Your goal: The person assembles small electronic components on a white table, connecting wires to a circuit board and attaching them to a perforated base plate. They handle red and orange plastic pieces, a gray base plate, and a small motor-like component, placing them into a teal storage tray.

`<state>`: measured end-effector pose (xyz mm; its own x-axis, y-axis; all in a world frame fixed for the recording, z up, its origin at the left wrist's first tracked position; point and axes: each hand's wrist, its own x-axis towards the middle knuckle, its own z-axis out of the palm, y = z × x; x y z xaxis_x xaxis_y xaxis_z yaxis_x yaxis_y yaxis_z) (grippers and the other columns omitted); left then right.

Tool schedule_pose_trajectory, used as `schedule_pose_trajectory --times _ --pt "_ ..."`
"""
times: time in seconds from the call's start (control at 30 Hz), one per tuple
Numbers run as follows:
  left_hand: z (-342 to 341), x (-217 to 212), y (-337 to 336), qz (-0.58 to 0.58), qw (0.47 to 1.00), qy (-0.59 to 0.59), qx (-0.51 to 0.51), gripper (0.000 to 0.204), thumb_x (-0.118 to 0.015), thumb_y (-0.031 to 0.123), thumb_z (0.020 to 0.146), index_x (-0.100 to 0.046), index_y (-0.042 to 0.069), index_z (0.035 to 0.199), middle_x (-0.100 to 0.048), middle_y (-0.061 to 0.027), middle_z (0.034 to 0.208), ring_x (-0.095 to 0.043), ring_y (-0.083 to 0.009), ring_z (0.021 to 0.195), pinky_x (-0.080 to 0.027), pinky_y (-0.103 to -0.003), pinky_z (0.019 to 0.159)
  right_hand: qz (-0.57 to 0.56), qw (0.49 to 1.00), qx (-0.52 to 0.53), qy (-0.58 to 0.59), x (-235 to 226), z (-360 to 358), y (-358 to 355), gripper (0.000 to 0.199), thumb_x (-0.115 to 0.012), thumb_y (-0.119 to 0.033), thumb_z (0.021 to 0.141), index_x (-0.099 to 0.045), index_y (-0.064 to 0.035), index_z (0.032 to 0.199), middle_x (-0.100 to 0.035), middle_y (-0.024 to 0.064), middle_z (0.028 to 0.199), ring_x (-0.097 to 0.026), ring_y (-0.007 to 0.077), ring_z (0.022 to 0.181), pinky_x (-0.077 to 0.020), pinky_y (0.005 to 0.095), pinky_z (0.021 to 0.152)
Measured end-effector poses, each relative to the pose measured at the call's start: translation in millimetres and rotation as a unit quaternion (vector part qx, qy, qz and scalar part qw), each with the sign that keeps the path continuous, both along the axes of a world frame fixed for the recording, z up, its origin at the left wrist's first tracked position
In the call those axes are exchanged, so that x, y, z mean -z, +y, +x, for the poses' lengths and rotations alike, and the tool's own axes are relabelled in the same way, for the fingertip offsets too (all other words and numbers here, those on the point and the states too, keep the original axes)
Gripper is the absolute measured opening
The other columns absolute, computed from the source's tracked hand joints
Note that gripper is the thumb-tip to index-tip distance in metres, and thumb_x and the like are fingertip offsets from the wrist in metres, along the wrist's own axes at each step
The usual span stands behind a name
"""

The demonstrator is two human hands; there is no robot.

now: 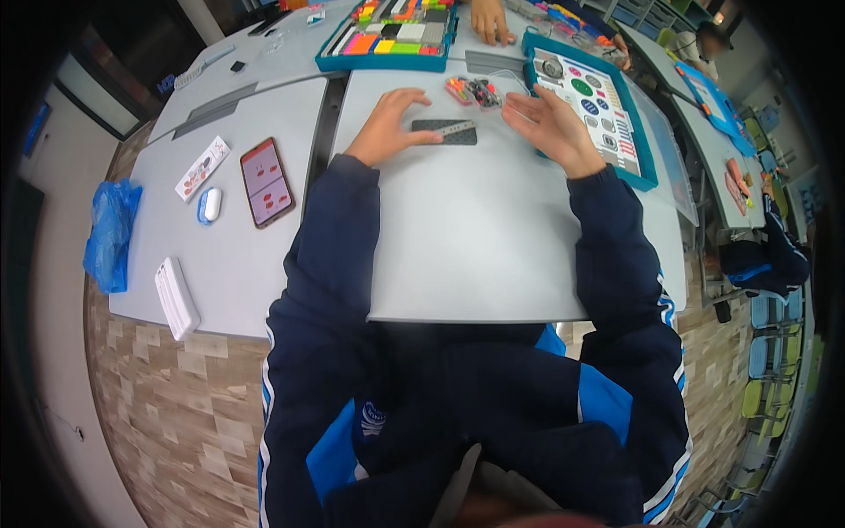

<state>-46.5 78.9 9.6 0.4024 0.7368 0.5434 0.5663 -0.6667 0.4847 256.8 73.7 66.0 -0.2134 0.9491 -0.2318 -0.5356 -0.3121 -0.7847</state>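
Observation:
A flat dark grey building plate [459, 139] lies on the white table, with a lighter grey studded strip [456, 128] slanting across it. My left hand [385, 130] is at the plate's left side, its fingers apart and curved, the thumb tip at or just over the plate. It grips nothing. To the right, my right hand [556, 125] is raised with its palm turned inward and fingers stretched, holding nothing. Between the hands, just beyond the plate, sits a small heap of orange, black and grey pieces [475, 91].
Behind stands a teal tray of coloured bricks [387, 63]; at right, another teal tray [647, 167] with a printed sheet. Another person's hand [490, 19] rests between them. On the left table lie a phone [267, 183], a white earbud case [209, 205] and a white box [177, 299].

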Motion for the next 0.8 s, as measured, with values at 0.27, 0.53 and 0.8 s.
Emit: schedule_pose_trajectory --times 0.27,0.53,0.8 --pt "53 -9 -36 -0.075 0.987 -0.088 0.109 0.035 -0.087 0.021 0.078 -0.076 0.013 0.11 -0.07 -0.0004 0.117 -0.059 -0.0176 0.115 -0.048 -0.031 0.093 0.009 0.986 -0.119 -0.114 24 18 -81 0.051 -0.045 -0.038 0.109 -0.052 0.0054 0.136 -0.054 0.0208 0.142 -0.052 0.0264 0.133 -0.0488 0.0396 0.109" --pt "75 4 -63 -0.062 0.991 -0.013 0.116 0.013 -0.083 0.017 0.08 -0.08 0.014 0.092 -0.066 0.0009 0.093 -0.057 -0.0192 0.1 -0.049 -0.033 0.088 0.111 0.936 -0.19 -0.276 24 32 -72 0.054 -0.047 -0.042 0.108 -0.064 0.0053 0.128 -0.067 0.0149 0.13 -0.064 0.0195 0.118 -0.0539 0.0308 0.094" --pt "84 9 -68 0.006 0.995 -0.023 0.099 0.009 -0.079 0.011 0.083 -0.077 0.01 0.092 -0.067 0.0 0.094 -0.057 -0.0189 0.094 -0.049 -0.032 0.082 0.21 0.916 -0.156 -0.305 49 37 -74 0.046 -0.053 -0.037 0.106 -0.07 0.0038 0.119 -0.071 0.013 0.121 -0.066 0.0174 0.113 -0.0558 0.0287 0.089"
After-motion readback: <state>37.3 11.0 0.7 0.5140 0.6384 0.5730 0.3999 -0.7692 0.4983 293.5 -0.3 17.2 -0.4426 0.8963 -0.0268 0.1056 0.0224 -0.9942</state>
